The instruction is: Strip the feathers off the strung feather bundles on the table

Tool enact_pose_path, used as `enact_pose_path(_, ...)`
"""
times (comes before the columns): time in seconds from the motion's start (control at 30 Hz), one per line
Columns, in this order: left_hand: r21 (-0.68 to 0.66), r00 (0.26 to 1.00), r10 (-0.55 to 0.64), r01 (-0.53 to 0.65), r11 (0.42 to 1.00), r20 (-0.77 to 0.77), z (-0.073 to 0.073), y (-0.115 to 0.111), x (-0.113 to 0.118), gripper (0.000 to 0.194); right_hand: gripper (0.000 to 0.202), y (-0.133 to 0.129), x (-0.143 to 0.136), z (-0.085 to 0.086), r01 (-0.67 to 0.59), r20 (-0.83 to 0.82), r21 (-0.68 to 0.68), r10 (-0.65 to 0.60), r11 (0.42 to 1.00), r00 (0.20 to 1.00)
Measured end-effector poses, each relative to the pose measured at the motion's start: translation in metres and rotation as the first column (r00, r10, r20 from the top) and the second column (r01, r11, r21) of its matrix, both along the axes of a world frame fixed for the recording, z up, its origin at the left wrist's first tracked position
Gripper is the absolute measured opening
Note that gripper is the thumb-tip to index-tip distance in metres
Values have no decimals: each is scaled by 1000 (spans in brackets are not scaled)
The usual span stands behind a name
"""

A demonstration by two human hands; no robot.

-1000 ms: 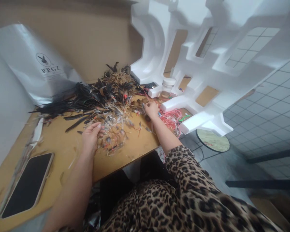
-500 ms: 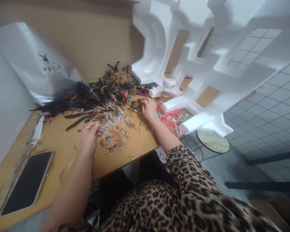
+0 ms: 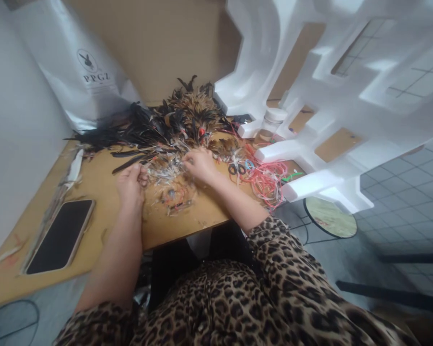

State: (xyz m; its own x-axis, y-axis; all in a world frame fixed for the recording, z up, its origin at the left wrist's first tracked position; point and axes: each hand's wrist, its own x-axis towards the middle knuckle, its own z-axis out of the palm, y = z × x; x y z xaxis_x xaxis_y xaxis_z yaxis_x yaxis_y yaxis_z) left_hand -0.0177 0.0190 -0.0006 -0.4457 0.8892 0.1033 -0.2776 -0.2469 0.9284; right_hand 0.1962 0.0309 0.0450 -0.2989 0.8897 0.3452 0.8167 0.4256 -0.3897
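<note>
A phone [image 3: 59, 236] was seen lying face up, well left of the feather pile [image 3: 166, 132] and nearer the table's [image 3: 104, 211] front edge. A silver bag [image 3: 90, 81] was propped behind and left of the pile. The left hand [image 3: 130, 185] was rested at the pile's near-left edge, fingers curled together on pale loose feathers [image 3: 162, 168]; a firm pinch could not be confirmed. The right hand [image 3: 201, 166] was placed at the pile's near-right edge, fingertips bunched in the same pale feathers, exact grip too blurred to tell. Scissors [image 3: 237, 168] were noted just right of the pile, red cords [image 3: 269, 178] further right, a jar [image 3: 272, 121] behind them, white foam packing [image 3: 328, 96] far right.
</note>
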Motion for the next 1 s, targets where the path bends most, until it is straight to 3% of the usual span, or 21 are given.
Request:
enact_pose_path(0.1, 19, 999, 35, -35, 999, -2, -1, 0, -3, 22, 20, 2, -32, -6, -120, 61, -127, 128, 985, 990)
enact_pose_path(0.27, 34, 998, 67, -67, 997, -2, -1, 1, -5, 22, 23, 11, -64, -20, -76, 161, -160, 102, 984, 982)
enact_pose_path(0.47, 34, 988, 154, -155, 987, 17, -4, 4, -13, 23, 23, 16, -80, -31, -60, 247, -99, 83, 993, 965)
enact_pose_path(0.63, 25, 979, 200, -201, 979, 36, -5, 5, -18, 22, 24, 17, -78, -33, -38, 286, -145, 79, 989, 955)
enact_pose_path(0.73, 16, 983, 181, -181, 983, 20, -4, 5, -15, 21, 25, 20, -69, -34, -59, 146, -173, 85, 983, 986)
enact_pose_path(0.83, -1, 990, 141, -141, 990, 5, -3, 3, -9, 20, 22, 27, -61, -41, -159, -184, -269, 112, 950, 977)
enact_pose_path(0.93, -22, 999, 38, -39, 999, -13, -3, 1, -2, 20, 19, 34, -57, -48, -260, -516, -369, 36, 892, 856)
enact_pose_path(1.0, -42, 998, -52, 51, 998, -25, -4, -1, 2, 20, 19, 37, -57, -50, -281, -635, -381, -28, 881, 772)
